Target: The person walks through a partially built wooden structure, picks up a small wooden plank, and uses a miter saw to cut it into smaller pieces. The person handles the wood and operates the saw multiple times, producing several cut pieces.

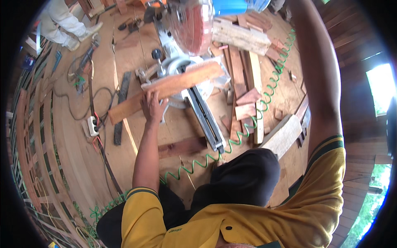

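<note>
A reddish-brown board (194, 76) lies across the base of a miter saw (169, 62). My left hand (153, 105) grips its near edge, left of the slide rail (204, 115). Above the board hang the red blade behind its clear guard (192, 29) and a blue saw housing (229, 6), cut off by the top of the picture. My right forearm (316, 82) reaches up along the right side; the hand itself is beyond the top edge or hidden there.
A coiled green hose (271, 89) crosses the plywood floor (111, 49) among offcuts (248, 109) and planks (240, 33). A power strip (93, 126) with cables lies left. Another person's legs (74, 27) stand at top left. Open slats (37, 153) edge the far left.
</note>
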The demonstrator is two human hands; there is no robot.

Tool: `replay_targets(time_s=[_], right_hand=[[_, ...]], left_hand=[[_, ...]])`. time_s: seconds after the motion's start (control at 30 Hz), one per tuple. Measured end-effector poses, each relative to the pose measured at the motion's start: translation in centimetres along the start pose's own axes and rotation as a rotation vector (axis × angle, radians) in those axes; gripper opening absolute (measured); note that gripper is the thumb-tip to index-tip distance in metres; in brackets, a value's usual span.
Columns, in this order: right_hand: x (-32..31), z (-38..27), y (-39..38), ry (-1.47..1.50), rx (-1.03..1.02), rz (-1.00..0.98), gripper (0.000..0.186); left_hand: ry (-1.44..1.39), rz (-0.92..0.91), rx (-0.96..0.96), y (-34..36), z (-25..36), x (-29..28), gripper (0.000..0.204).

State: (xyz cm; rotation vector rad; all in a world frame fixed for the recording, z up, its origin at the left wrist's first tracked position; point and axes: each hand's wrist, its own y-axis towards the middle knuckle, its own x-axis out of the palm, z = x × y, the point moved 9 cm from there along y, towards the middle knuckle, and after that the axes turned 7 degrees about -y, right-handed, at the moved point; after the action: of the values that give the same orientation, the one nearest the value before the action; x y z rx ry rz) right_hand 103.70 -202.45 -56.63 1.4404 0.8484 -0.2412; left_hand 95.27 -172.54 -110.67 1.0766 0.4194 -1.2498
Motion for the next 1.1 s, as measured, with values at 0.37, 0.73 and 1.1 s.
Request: replay_targets(time_s=[0.37,0.73,1.1], right_hand=[[7.1,-2.5,-2.6,-0.372,-0.209,-0.494,0.076],[3.9,-3.8,-26.9,-0.242,-0.124,-0.605,0.074],[2.7,-3.6,-37.6,-0.234,0.16,-0.746,0.075]], left_hand=[[-0.039,0.012,-0.045,2.1,1.4,0.2,0.056],[0.107,-0.058,0.17,1.5,-0.8,-0.2,0.061],[0.006,0.055,0.282,1.6,-1.4,-0.9,0.059]])
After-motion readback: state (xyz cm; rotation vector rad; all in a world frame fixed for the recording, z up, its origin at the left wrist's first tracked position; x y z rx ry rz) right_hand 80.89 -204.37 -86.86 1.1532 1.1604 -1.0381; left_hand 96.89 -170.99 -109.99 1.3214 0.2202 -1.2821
